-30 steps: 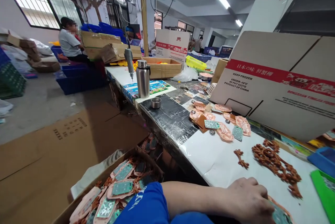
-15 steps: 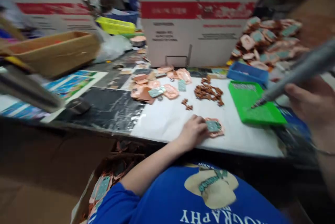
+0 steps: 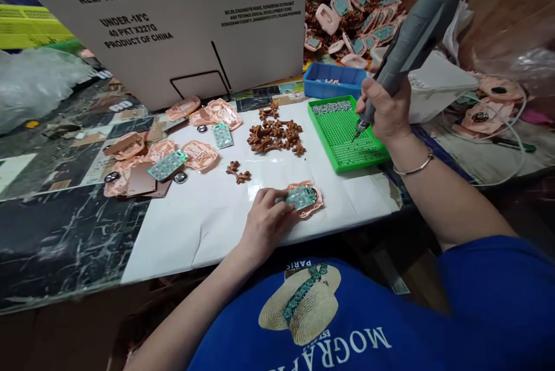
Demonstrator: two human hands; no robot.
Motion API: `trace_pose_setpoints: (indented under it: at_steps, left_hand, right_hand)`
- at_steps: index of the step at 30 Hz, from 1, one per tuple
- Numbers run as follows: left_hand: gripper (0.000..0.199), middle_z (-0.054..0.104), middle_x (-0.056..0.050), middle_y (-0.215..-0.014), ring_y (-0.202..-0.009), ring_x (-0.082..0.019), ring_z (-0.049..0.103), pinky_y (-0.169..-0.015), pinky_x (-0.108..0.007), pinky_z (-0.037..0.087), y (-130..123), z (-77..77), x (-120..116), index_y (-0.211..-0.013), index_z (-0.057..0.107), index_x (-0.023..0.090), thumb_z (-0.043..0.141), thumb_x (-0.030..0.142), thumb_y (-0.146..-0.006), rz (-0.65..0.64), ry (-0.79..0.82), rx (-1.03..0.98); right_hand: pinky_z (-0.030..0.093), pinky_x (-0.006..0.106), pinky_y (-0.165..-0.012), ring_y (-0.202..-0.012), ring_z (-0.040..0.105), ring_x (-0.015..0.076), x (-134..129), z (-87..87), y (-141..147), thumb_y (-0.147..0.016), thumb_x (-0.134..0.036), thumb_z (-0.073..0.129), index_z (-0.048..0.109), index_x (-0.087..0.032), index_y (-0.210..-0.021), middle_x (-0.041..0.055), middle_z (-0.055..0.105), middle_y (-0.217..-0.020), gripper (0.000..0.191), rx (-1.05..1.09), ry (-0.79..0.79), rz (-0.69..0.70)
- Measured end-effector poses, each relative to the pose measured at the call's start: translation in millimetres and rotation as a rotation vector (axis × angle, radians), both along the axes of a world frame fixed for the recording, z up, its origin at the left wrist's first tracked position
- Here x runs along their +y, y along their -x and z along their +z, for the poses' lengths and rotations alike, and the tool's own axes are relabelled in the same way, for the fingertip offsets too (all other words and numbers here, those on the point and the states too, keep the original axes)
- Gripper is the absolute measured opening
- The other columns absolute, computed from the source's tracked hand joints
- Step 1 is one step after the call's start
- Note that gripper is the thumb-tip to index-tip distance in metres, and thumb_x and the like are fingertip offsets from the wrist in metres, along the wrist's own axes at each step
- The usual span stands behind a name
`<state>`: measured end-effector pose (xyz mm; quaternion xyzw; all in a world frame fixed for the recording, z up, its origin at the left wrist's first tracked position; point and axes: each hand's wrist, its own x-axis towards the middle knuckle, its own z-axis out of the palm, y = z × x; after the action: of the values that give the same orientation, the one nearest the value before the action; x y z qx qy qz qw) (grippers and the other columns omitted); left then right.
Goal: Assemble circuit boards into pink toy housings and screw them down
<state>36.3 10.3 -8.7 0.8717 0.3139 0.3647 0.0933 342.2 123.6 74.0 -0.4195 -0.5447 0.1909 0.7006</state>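
Note:
My left hand [image 3: 265, 222] grips the left end of a pink plastic shell [image 3: 319, 202] with a green circuit board [image 3: 302, 197] in it, resting on the white sheet [image 3: 186, 232]. In my right hand [image 3: 385, 106] is a grey electric screwdriver [image 3: 417, 33], tilted with its bit pointing down over a green screw tray [image 3: 326, 151]. Many small silver screws [image 3: 333, 107] lie along the tray's far end. I cannot tell whether the bit touches the tray. Brown plastic bone-like pieces [image 3: 277, 135] are heaped between the tray and several pink shells [image 3: 200, 155].
A large white carton [image 3: 191, 30] stands at the back. Beside it are a blue bin [image 3: 333, 81] and a pile of assembled pink shells [image 3: 359, 7]. A white tub [image 3: 440, 85] and cables are at the right. Loose circuit boards [image 3: 167, 165] lie at the left.
The view has turned right and come closer to the table. My right hand has brought the screwdriver from the near right to over the green tray. My left hand stays on the pink shell.

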Motion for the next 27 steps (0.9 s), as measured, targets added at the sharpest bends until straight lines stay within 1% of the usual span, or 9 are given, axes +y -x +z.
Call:
trace_pose_setpoints:
  at_steps: [4, 11, 16, 20, 23, 25, 27]
  left_hand:
    - [0.004, 0.067, -0.008, -0.106, -0.096, -0.019, 0.057, -0.079, -0.032, 0.056, -0.2, 3.2, -1.0, -0.090, 0.066, 0.018, 0.067, 0.021, -0.092, -0.008, 0.013, 0.003]
    - [0.003, 0.066, -0.009, -0.106, -0.097, -0.019, 0.058, -0.079, -0.032, 0.056, 0.5, 6.2, -2.4, -0.090, 0.066, 0.017, 0.067, 0.019, -0.091, 0.001, 0.022, 0.024]
    - [0.003, 0.065, -0.009, -0.106, -0.097, -0.019, 0.058, -0.080, -0.032, 0.056, -0.1, 6.6, -2.7, -0.091, 0.066, 0.017, 0.068, 0.019, -0.091, -0.009, 0.030, 0.015]
    - [0.005, 0.065, -0.009, -0.105, -0.099, -0.019, 0.058, -0.082, -0.032, 0.056, -0.2, 6.4, -2.8, -0.089, 0.065, 0.017, 0.067, 0.020, -0.092, -0.007, 0.034, 0.007]
    - [0.005, 0.066, -0.009, -0.106, -0.098, -0.019, 0.058, -0.081, -0.033, 0.056, -0.4, 6.0, -2.5, -0.089, 0.065, 0.018, 0.067, 0.021, -0.092, -0.006, 0.029, 0.016]
    - [0.006, 0.067, -0.010, -0.110, -0.097, -0.020, 0.057, -0.080, -0.035, 0.056, -0.8, 6.6, -2.2, -0.089, 0.065, 0.018, 0.067, 0.023, -0.092, 0.001, 0.014, 0.048]
    - [0.009, 0.068, -0.011, -0.119, -0.100, -0.023, 0.057, -0.082, -0.039, 0.057, -1.3, 8.2, -1.9, -0.087, 0.065, 0.018, 0.066, 0.024, -0.093, 0.006, -0.011, 0.107]
  right_hand:
    - [0.034, 0.034, -0.048, -0.048, 0.045, 0.0140, 9.9, -11.6, 0.5, -0.070, -0.059, 0.083, 0.054, -0.037, -0.093, -0.0072, 0.054, -0.068, 0.042, 0.051, -0.014, 0.030]
    - [0.029, 0.035, -0.045, -0.044, 0.045, 0.0145, 20.4, -26.2, 0.5, -0.069, -0.058, 0.083, 0.055, -0.036, -0.092, -0.0103, 0.049, -0.056, 0.043, 0.089, -0.054, 0.031]
    - [0.028, 0.035, -0.046, -0.046, 0.046, 0.0137, 24.6, -33.6, -6.0, -0.071, -0.056, 0.084, 0.054, -0.036, -0.091, -0.0103, 0.054, -0.062, 0.042, 0.098, -0.059, 0.025]
    - [0.026, 0.035, -0.046, -0.045, 0.044, 0.0139, 26.6, -36.4, -5.6, -0.070, -0.059, 0.083, 0.053, -0.036, -0.089, -0.0106, 0.053, -0.059, 0.042, 0.091, -0.070, 0.017]
    - [0.027, 0.034, -0.046, -0.045, 0.043, 0.0136, 27.9, -36.4, -3.6, -0.069, -0.058, 0.083, 0.054, -0.036, -0.091, -0.0119, 0.051, -0.055, 0.042, 0.083, -0.077, 0.022]
    - [0.027, 0.033, -0.044, -0.043, 0.041, 0.0127, 27.8, -34.0, -3.1, -0.068, -0.055, 0.084, 0.054, -0.036, -0.091, -0.0131, 0.051, -0.055, 0.042, 0.096, -0.089, 0.005]
    - [0.028, 0.032, -0.042, -0.042, 0.042, 0.0115, 25.7, -27.7, -2.7, -0.069, -0.049, 0.084, 0.056, -0.035, -0.089, -0.0138, 0.052, -0.057, 0.037, 0.104, -0.124, -0.018]
